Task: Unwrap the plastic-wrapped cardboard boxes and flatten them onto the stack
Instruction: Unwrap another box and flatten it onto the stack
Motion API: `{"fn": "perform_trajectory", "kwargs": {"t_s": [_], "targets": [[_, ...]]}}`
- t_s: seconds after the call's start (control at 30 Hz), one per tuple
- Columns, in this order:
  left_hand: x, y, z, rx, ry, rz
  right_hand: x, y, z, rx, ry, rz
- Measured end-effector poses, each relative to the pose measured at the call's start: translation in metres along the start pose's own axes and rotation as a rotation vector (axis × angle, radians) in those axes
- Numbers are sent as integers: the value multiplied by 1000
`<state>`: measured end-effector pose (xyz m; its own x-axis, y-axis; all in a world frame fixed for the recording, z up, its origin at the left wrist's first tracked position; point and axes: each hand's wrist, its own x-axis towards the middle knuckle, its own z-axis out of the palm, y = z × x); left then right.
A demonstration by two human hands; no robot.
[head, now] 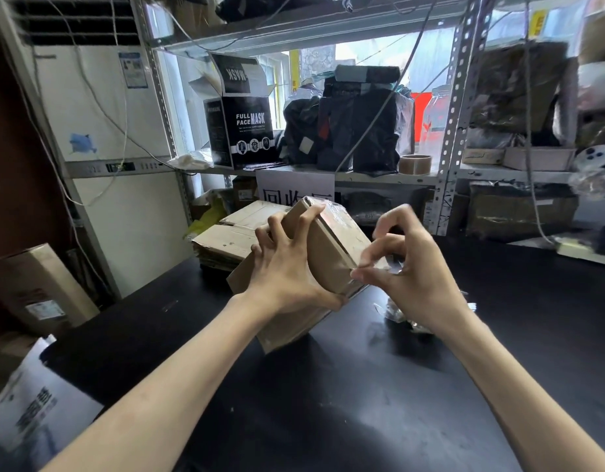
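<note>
Gripping rectangular brown cardboard box (328, 258) in left hand (287, 270); right hand (420, 277) pinching glossy clear film (333, 214) at box edge

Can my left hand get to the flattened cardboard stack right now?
Probably, once freed: the left hand grips the plastic-wrapped brown cardboard box, and the stack of flattened brown cardboard lies just beyond it on the black table.

The black table (328, 420) bears a cardboard stack (226, 240) and crumpled plastic (394, 313).

Matt brown cardboard box (331, 247) under glossy clear plastic wrap (333, 212); smooth black table (328, 403).
</note>
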<state>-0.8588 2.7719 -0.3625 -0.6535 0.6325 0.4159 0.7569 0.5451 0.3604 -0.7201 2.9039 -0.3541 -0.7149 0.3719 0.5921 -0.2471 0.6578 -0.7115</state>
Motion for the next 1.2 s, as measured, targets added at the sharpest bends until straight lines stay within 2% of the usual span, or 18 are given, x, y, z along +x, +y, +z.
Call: {"fn": "perform_trajectory", "kwargs": {"t_s": [0.13,0.23,0.37,0.43,0.53,0.63,0.7,0.87,1.0,1.13,1.2], "targets": [[2,1,-3,-54,-2,-27,2,-2,-9,-93,-107,-104],[4,3,-1,-55,11,-24,3,-3,-17,-212,-116,-211],[9,-9,-4,-134,39,-129,2,-11,-40,-142,-152,-218],[6,-21,-7,-208,54,-160,4,-13,-49,-139,-75,-260],[-1,-26,-8,-212,28,-63,7,-1,-47,-156,52,-213],[-2,-18,-7,-164,-21,29,7,18,-32,-332,-156,-187],[0,-14,-7,-147,-44,63,8,28,-22,-319,-230,-174],[1,-15,-6,-147,-34,65,8,39,-15,-330,-52,-225],[2,-22,-9,-143,-32,35,5,36,-7,-428,50,-282],[4,-16,-12,-107,-68,37,-3,28,2,-606,334,-358],[4,-13,-9,-112,-68,52,-5,29,3,-614,424,-396]]}}
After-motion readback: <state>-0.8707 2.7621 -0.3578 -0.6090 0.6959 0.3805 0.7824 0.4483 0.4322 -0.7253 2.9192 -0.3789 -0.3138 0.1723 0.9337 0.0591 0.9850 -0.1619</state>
